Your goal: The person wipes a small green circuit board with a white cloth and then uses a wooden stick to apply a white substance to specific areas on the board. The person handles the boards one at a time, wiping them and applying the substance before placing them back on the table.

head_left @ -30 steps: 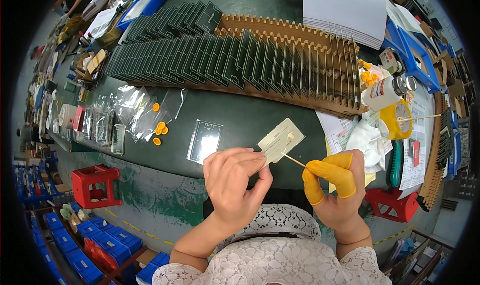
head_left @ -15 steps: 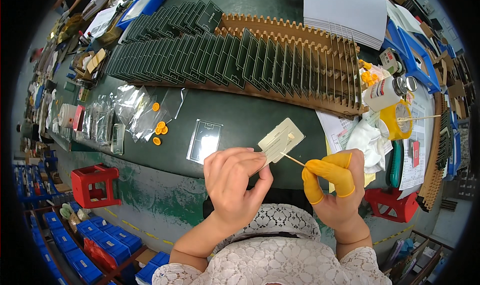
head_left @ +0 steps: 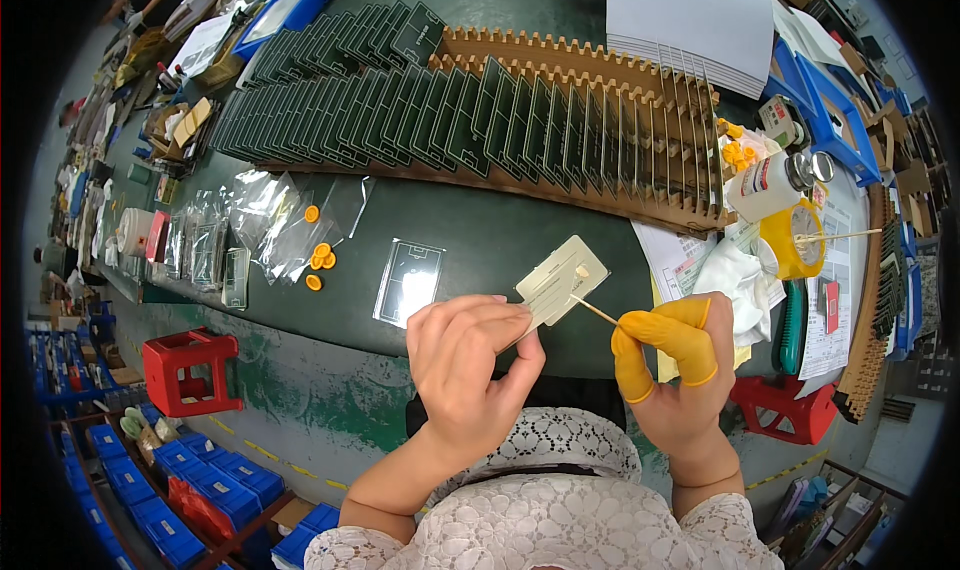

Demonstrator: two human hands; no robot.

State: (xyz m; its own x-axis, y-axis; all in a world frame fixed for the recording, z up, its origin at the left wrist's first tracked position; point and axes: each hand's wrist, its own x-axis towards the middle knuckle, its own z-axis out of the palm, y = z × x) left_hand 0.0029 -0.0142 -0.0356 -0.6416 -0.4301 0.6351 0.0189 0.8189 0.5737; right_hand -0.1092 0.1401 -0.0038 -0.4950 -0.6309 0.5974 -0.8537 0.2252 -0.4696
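Note:
My left hand (head_left: 465, 365) pinches the lower left corner of a thin, pale cream card-like panel (head_left: 560, 288) with rounded corners, faint print and a small light mark. The panel is tilted above the table. My right hand (head_left: 682, 355), with yellow finger cots on its thumb and some fingers, grips a thin wooden stick (head_left: 598, 313). The stick's far tip meets the panel's lower right part; what is on the tip is too small to tell. Left of the panel, a shiny dark rectangular plate with white outlines (head_left: 408, 282) lies on the green table.
Behind my hands, a long brown slotted rack (head_left: 640, 210) holds many upright dark green plates (head_left: 440, 110). Orange finger cots (head_left: 322, 257) and clear bags (head_left: 265, 220) lie left. At right are a white bottle (head_left: 762, 188), a yellow tape roll (head_left: 800, 255), a white cloth (head_left: 735, 285) and papers.
My right hand has shifted slightly to the right, and the stick's tip has moved a little along the panel with it. My left hand and the panel stay in place.

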